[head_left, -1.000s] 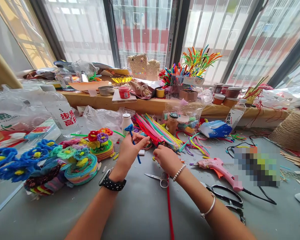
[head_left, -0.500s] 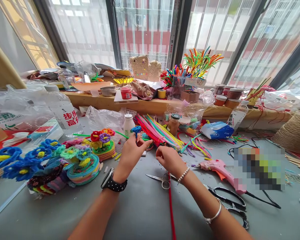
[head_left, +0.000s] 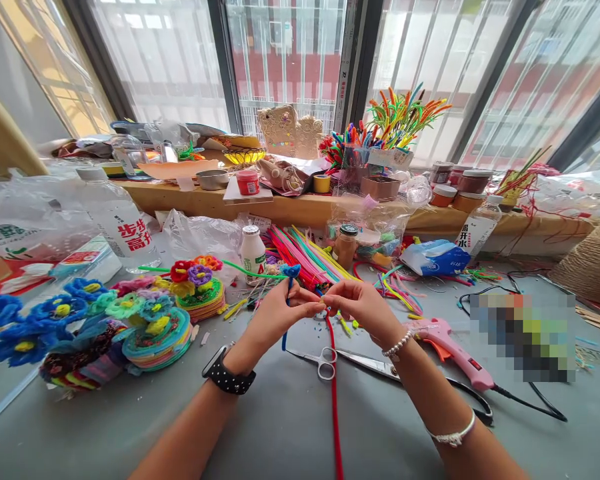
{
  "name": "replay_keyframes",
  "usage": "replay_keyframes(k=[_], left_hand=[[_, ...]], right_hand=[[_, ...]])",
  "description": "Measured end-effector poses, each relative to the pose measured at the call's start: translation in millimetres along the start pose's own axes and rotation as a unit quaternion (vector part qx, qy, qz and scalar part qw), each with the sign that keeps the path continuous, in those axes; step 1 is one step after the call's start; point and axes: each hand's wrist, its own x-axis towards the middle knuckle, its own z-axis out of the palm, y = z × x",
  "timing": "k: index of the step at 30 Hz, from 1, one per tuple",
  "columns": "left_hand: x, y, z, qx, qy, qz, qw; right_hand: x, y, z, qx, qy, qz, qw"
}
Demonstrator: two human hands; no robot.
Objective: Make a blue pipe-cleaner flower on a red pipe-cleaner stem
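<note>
- The left hand's (head_left: 275, 312) grip was closed on a blue fuzzy stem (head_left: 289, 293), held roughly upright above the grey worktop (head_left: 275, 427).
- The right hand's (head_left: 363, 307) fingertips met the left's; whether its grip held anything, I could not tell.
- Small scissors (head_left: 325, 364), a red strip (head_left: 335, 420) and a pink glue gun (head_left: 455, 352) lay on the worktop.
- Beyond, a cluttered ledge (head_left: 205, 203) ran beneath bright windows (head_left: 285, 67).
</note>
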Motion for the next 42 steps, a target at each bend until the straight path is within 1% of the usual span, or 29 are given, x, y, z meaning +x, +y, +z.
replay_keyframes(k=[4,7,9,11,13,15,17,19,22,25,28,30,33,35,38,40,42], left_hand=[[-1.2,-1.1,1.7,-0.011,-0.005,-0.004,1.000],[-1.0,-3.3,0.7,-0.014,-0.005,-0.005,1.000],[-1.0,-4.0,0.4,-0.019,-0.004,-0.004,1.000],[-1.1,-4.1,0.6,-0.018,-0.004,0.002,1.000],[-1.3,-3.9,0.9,-0.008,-0.001,0.009,1.000],[-1.3,-3.8,1.1,-0.005,-0.005,0.019,1.000],[-1.2,-3.6,1.2,-0.009,-0.014,0.034,0.999],[-1.4,-2.9,1.3,-0.011,-0.022,0.046,0.999],[-2.8,-0.3,1.7,-0.003,-0.024,0.054,0.998],[-4.7,3.4,2.3,-0.005,-0.023,0.055,0.998],[-5.7,5.7,2.3,-0.019,-0.014,0.061,0.998],[-5.9,5.8,2.0,-0.027,-0.015,0.061,0.998],[-5.8,4.5,1.8,-0.024,-0.021,0.056,0.998],[-5.5,3.2,1.8,-0.018,-0.023,0.056,0.998],[-4.1,-0.2,2.1,-0.001,-0.013,0.082,0.997],[-2.9,-3.3,2.3,0.022,-0.003,0.112,0.993],[-1.9,-5.7,2.5,0.055,0.007,0.132,0.990]], right_hand=[[0.7,3.6,4.9,0.005,0.000,-0.019,1.000],[2.5,6.4,5.9,0.020,-0.013,-0.001,1.000],[3.4,7.1,4.0,0.019,0.010,-0.009,1.000],[3.6,6.5,0.9,-0.025,0.049,-0.048,0.997],[2.6,4.4,-1.7,-0.113,0.059,-0.093,0.987],[0.7,1.6,-2.3,-0.204,0.031,-0.129,0.970],[-1.2,-0.8,-0.6,-0.256,-0.005,-0.166,0.952],[-2.3,-1.8,2.2,-0.278,-0.020,-0.193,0.941],[-2.1,-1.4,5.4,-0.278,-0.016,-0.210,0.937],[-1.3,-0.6,5.6,-0.254,-0.003,-0.211,0.944],[-1.9,-0.5,4.9,-0.224,0.025,-0.202,0.953],[-3.0,-1.0,5.6,-0.223,0.034,-0.202,0.953],[-4.6,-1.8,8.1,-0.238,0.026,-0.217,0.947],[-4.7,-1.5,8.9,-0.237,0.033,-0.215,0.947],[-3.7,0.2,8.3,-0.215,0.063,-0.159,0.962],[-3.4,0.8,8.0,-0.196,0.053,-0.122,0.972],[-4.0,0.1,8.7,-0.191,0.032,-0.114,0.975]])
